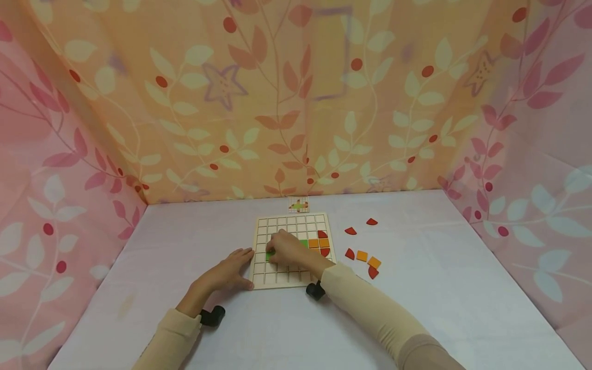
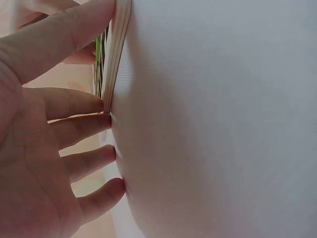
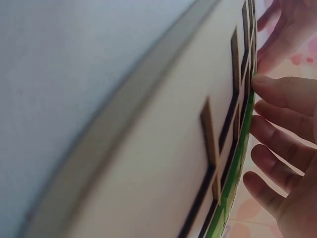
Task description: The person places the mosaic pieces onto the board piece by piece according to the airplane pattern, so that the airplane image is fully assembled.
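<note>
A light wooden grid board (image 1: 270, 278) lies on the table, with green, orange and red pieces set in its cells. My right hand (image 1: 289, 249) reaches across it from the right, thumb and index fingertips about a green square tile (image 1: 270, 255) near the board's left side. In the right wrist view, those fingertips meet the end of a green row (image 3: 245, 131) flush with the grid. My left hand (image 1: 226, 272) rests at the board's left edge, fingers stretched out. The left wrist view shows its thumb and fingertips against the board's side (image 2: 118, 54) and the cloth.
Right of the board lie several loose red quarter-round pieces (image 1: 350, 231) and two orange squares (image 1: 362, 255). A small pattern card (image 1: 298, 204) sits behind the board. White cloth (image 1: 185, 231) covers the table, and flowered curtains (image 1: 277, 103) enclose it.
</note>
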`<action>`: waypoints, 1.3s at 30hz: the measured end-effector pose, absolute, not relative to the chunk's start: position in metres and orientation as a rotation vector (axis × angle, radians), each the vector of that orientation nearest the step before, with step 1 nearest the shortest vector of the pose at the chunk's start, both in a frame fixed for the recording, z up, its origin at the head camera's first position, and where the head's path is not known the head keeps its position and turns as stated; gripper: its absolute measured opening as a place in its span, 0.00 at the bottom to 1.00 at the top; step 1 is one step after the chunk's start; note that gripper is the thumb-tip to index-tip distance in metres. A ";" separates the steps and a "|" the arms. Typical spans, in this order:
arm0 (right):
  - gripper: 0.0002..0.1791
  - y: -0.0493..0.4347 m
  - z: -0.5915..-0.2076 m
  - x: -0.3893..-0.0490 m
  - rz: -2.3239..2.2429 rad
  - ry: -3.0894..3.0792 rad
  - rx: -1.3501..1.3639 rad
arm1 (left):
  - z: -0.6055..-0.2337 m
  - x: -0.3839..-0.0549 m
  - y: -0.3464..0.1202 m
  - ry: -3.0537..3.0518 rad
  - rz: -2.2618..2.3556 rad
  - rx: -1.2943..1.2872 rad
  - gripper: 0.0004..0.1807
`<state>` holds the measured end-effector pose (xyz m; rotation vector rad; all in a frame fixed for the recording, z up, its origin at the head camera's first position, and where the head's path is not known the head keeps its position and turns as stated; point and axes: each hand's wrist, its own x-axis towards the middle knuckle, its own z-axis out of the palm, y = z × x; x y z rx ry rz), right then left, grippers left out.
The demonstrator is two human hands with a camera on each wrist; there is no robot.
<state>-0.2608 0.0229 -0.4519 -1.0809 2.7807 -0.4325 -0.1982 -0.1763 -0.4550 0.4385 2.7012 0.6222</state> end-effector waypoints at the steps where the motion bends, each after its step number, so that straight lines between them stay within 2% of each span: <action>1: 0.13 0.023 -0.451 -0.261 -0.434 2.783 -1.081 | -0.455 -0.198 -0.177 2.700 0.624 0.437 0.51; 12: 0.13 0.038 -0.446 -0.268 -0.510 2.785 -1.111 | -0.456 -0.200 -0.177 2.696 0.622 0.446 0.51; 24: 0.11 0.077 -0.439 -0.282 -0.649 2.762 -1.049 | -0.458 -0.200 -0.178 2.706 0.625 0.443 0.51; 39: 0.12 0.145 -0.440 -0.306 -0.665 2.831 -0.764 | -0.456 -0.198 -0.179 2.705 0.631 0.447 0.50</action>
